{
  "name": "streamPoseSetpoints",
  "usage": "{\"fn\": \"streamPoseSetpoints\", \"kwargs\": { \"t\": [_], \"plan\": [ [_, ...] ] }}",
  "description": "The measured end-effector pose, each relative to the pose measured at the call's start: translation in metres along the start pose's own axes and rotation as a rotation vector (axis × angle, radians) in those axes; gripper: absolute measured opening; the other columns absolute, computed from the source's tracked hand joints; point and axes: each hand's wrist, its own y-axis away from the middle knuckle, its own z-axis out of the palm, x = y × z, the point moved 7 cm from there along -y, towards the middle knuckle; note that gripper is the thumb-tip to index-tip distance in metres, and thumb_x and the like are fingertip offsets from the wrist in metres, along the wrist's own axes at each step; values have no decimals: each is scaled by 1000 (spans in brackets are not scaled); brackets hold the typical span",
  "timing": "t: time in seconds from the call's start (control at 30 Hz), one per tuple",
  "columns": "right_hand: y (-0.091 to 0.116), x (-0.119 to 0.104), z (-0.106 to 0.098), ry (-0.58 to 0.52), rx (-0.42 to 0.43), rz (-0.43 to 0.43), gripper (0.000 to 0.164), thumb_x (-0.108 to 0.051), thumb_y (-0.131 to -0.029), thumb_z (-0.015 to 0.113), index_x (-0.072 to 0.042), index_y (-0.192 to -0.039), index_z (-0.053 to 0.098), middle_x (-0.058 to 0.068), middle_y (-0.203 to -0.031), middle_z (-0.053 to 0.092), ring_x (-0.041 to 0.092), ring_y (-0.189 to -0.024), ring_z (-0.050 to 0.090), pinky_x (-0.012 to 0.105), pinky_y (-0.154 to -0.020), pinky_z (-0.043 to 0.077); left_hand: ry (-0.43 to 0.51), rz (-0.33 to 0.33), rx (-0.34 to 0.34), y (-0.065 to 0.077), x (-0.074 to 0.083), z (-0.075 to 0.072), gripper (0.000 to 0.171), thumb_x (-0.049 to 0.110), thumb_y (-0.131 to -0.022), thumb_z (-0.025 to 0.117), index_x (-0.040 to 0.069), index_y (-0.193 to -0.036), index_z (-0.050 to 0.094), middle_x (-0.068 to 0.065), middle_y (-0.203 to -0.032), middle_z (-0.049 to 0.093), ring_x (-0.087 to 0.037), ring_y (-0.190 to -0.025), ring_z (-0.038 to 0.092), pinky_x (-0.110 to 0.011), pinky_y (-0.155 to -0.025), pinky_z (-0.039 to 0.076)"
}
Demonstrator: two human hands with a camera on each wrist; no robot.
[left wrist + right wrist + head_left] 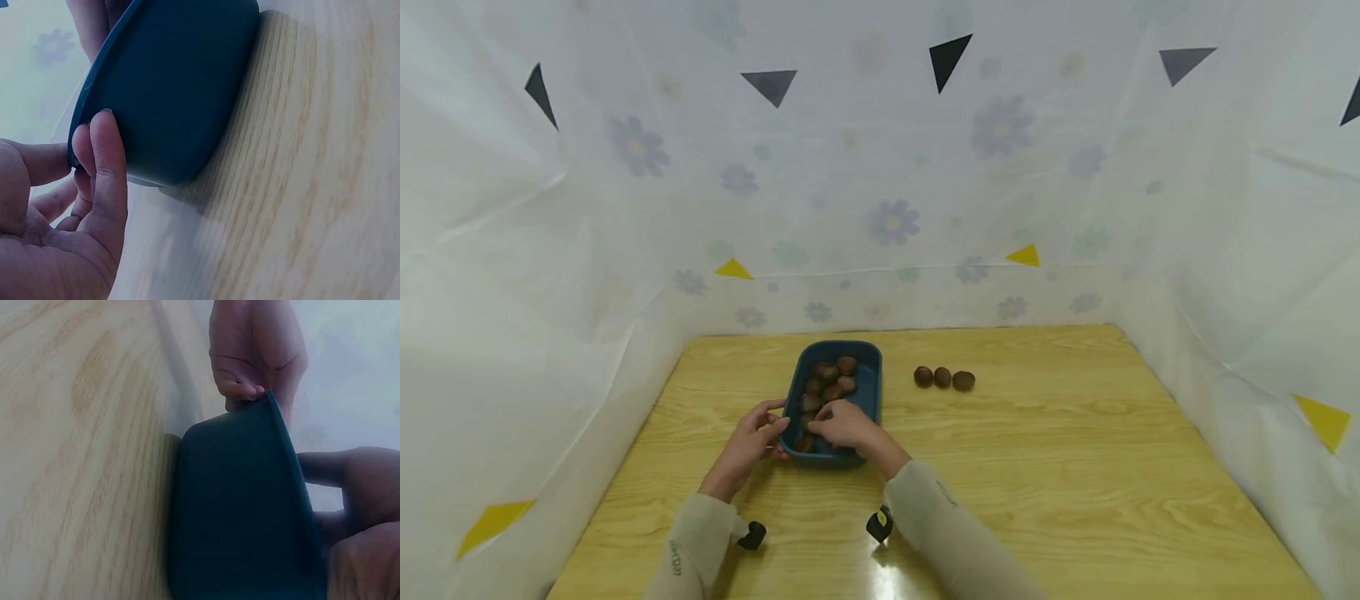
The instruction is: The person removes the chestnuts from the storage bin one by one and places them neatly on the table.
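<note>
A dark blue rectangular container (869, 387) stands on the table with several brown chestnuts (832, 392) in it, mostly along its left side. At its near left corner my left hand (749, 442) grips the rim; in the left wrist view the thumb is at the rim and the fingers (107, 162) press the outer wall. Over the near wall reaches my right hand (850, 427), its fingertips pinching a chestnut (807, 422) inside. The right wrist view shows the container's outer wall (237, 500), which hides those fingertips.
Three more chestnuts (942, 377) lie in a row on the wooden table (1037, 450), to the right of the container. White sheeting (895, 167) with flowers and triangles encloses the table at the back and both sides.
</note>
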Motion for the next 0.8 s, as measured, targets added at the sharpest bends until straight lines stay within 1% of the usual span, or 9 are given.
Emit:
{"fn": "streamPoseSetpoints", "kwargs": {
  "t": [0.1, 0.2, 0.33, 0.43, 0.53, 0.63, 0.8],
  "plan": [
    [-3, 1, 6, 7, -40, -5, 28, -27, -102, 66, -4, -118, 71, 7, -104, 70, 23, -83, 70, 36, -72, 59, -3, 0, -3, 0, 0, 1, 50, 17, -110, 52, 7, -157, 40, -13, -112, 52, -18, -72, 61, -40, -74, 63],
    [-5, 0, 11, 3, -86, -21, 29, -26, -102, 67, -3, -119, 71, 7, -108, 71, 20, -83, 69, 36, -75, 59, -3, 3, -1, 1, 2, 1, 49, 17, -110, 52, 7, -156, 41, -12, -110, 53, -18, -73, 60, -40, -74, 63],
    [-6, -1, 18, 33, -156, -69, 26, -22, -101, 70, -5, -119, 73, 6, -112, 72, 17, -88, 69, 35, -79, 58, -5, 9, -6, 2, 2, 1, 48, 17, -110, 52, 7, -156, 42, -13, -110, 53, -17, -73, 60, -38, -73, 62],
    [-6, -1, 21, 53, -191, -106, 21, -18, -98, 73, -7, -117, 74, 4, -112, 72, 16, -93, 68, 34, -83, 57, -1, 3, 0, 3, 2, 1, 47, 16, -110, 52, 7, -155, 43, -15, -112, 53, -17, -73, 62, -36, -72, 62],
    [-7, -1, 21, 36, -186, -131, 18, -12, -95, 76, -7, -112, 73, 4, -109, 72, 15, -95, 68, 33, -84, 57, 0, -5, -1, 4, 2, 1, 48, 16, -110, 52, 7, -156, 42, -16, -113, 54, -18, -73, 63, -36, -72, 62],
    [-9, -1, 19, 12, -171, -151, 18, -9, -92, 78, -6, -109, 74, 4, -106, 73, 16, -93, 68, 31, -82, 58, -1, -5, -7, 3, 2, 2, 49, 17, -110, 52, 7, -156, 41, -15, -113, 54, -18, -75, 63, -36, -72, 62],
    [-10, -2, 14, 32, -149, -176, 19, -11, -90, 82, -7, -108, 77, 4, -105, 74, 12, -89, 67, 28, -80, 57, 1, -5, -9, 3, 5, 2, 50, 17, -110, 52, 6, -157, 39, -15, -114, 53, -18, -74, 62, -37, -72, 62]
  ]
}}
